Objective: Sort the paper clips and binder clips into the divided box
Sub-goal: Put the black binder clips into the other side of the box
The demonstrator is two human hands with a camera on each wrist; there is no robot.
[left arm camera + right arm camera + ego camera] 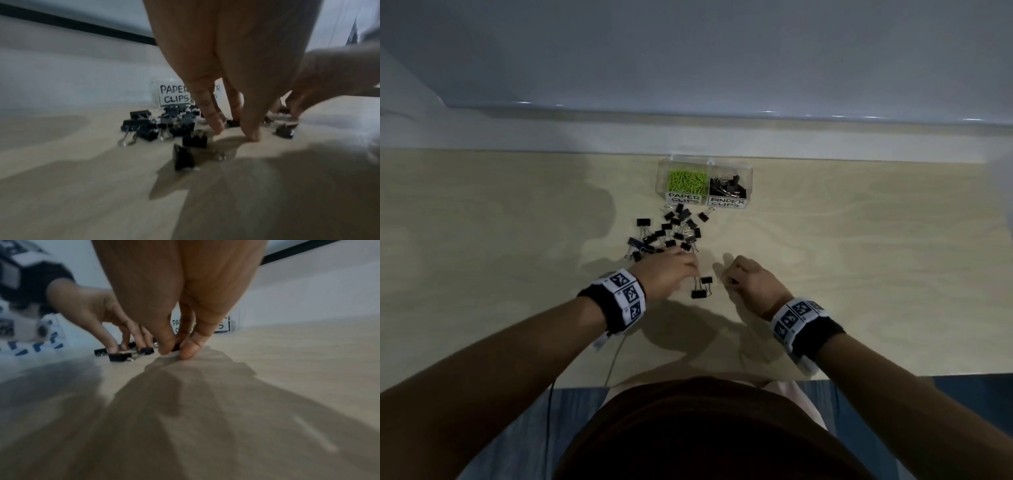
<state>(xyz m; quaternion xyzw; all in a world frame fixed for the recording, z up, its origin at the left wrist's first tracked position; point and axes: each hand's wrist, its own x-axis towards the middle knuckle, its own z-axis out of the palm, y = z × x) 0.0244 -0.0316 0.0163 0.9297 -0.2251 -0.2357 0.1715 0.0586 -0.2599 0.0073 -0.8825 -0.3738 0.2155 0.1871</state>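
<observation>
The clear divided box stands at the table's far side, with green paper clips in its left cell and black binder clips in its right. A pile of loose black binder clips lies in front of it. My left hand reaches down at the pile's near edge, its straight fingertips on the table among the clips. My right hand pinches a small black binder clip against the table. Two more binder clips lie between the hands.
The light wooden table ends at a white wall at the back and at its near edge by my body. A thin cable hangs from my left wrist. The labels PAPER CLIPS and BINDER CLIPS face me.
</observation>
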